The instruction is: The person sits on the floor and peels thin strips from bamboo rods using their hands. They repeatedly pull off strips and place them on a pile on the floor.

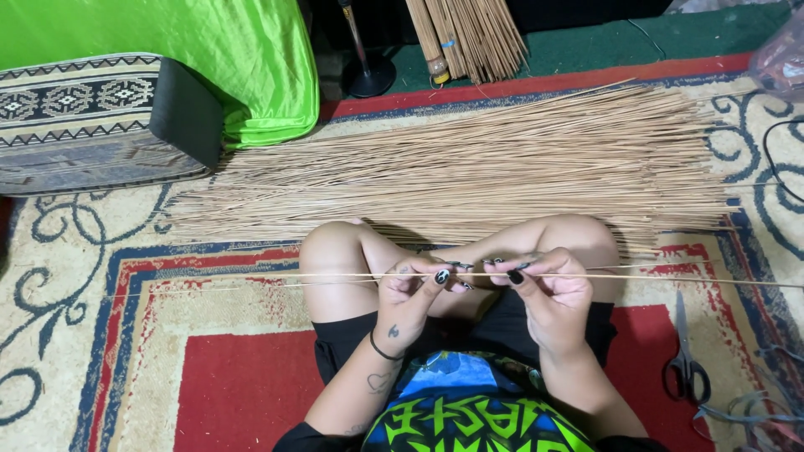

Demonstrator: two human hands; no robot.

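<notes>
nearest the camera, a dark shirt (469, 418) with green and blue print fills the bottom middle, and two bare forearms rise from it toward crossed legs (352, 259) in black shorts. the left hand (412, 289), with a black band at the wrist and dark painted nails, is closed in a pinch on a thin pale stick (251, 276). the right hand (544, 289) is closed on the same stick just beside it, fingertips nearly touching those of the left. the stick runs level across the lap, reaching far out to the left and to the right edge of the view. whether a second stick lies alongside it cannot be told.

black-handled scissors (685, 360) lie on the red patterned rug (234, 385) at the near right, with some grey strips just beyond them at the edge. farther off, past the knees, a wide pile of long pale sticks (469, 163) lies spread across the rug from left to right. at the far left sits a patterned cushion (75, 117) under bright green cloth (209, 50). at the far middle a black stand base (368, 79) rests on the floor, and beside it a bound bundle of sticks (469, 33) leans in.
</notes>
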